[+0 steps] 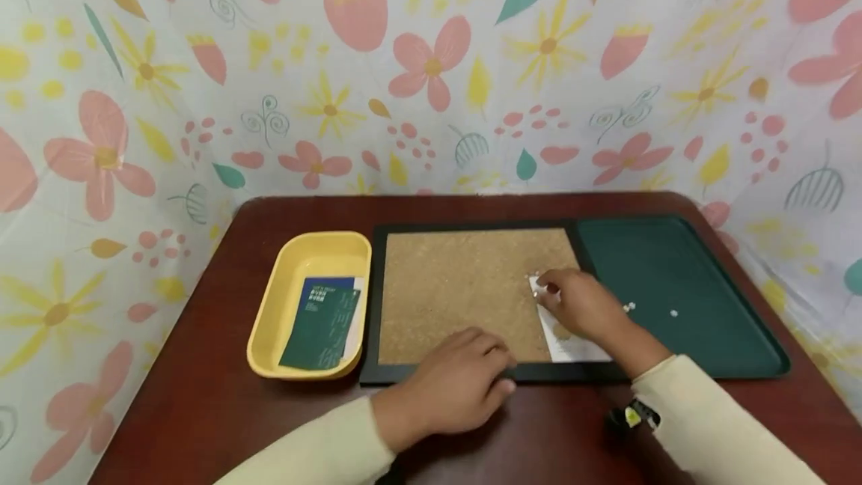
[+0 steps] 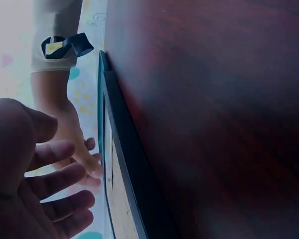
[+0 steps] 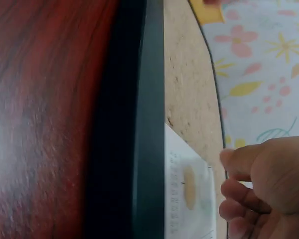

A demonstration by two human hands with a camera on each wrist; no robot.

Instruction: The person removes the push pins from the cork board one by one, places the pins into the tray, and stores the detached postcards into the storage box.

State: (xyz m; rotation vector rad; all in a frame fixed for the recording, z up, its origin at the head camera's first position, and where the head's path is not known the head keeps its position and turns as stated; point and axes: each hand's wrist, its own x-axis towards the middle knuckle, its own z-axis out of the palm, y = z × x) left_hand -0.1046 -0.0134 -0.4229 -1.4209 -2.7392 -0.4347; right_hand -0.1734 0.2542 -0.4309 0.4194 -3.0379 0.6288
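My right hand [image 1: 584, 307] is at the upper left corner of a white printed card [image 1: 564, 352] lying on a cork board [image 1: 465, 283]. Small white pieces, apparently push pins, show by its fingertips; whether thumb and finger pinch one is unclear. The right wrist view shows the card [image 3: 182, 199] with a tan oval on it, beside the bent fingers [image 3: 234, 206]. Over the front edge of the board's black frame [image 1: 397, 374], my left hand [image 1: 454, 384] has loosely bent fingers and holds nothing. In the left wrist view its fingers [image 2: 65, 181] are spread apart.
Left of the board stands a yellow bin [image 1: 263, 346] with a green booklet [image 1: 319, 328] and other papers. Right of it lies a dark green tray [image 1: 714, 275] with several small white pieces [image 1: 674, 313]. A flowered cloth [image 1: 431, 118] hangs behind the dark red table [image 1: 222, 410].
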